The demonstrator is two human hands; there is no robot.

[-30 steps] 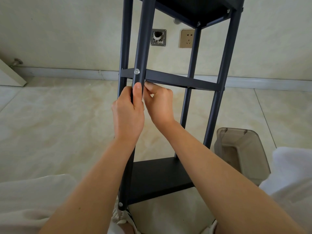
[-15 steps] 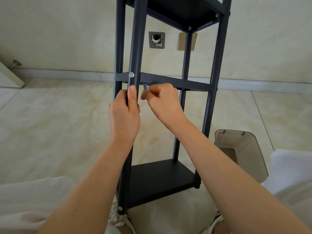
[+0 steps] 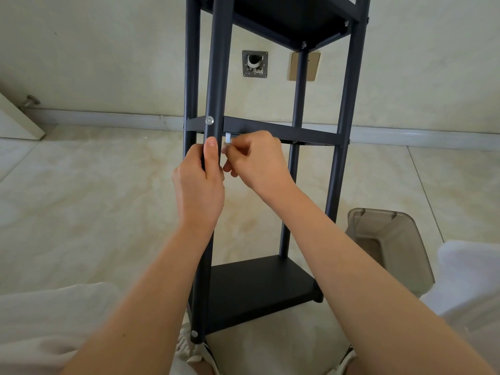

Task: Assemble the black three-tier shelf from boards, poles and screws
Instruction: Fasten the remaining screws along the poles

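The shelf (image 3: 259, 282) stands upright on the floor (image 3: 81, 198) between the person's knees, with all 3 boards already set between 4 poles, so the build looks nearly finished. The left hand (image 3: 198, 185) is wrapped around the near-left pole (image 3: 216, 77) just under the middle board (image 3: 270, 129), steadying it. The right hand (image 3: 257, 158) pinches a small silvery tool (image 3: 228, 138), probably a hex key, just under that board beside the pole. A screw (image 3: 209, 120) already sits in this joint; judging by this, only final tightening remains
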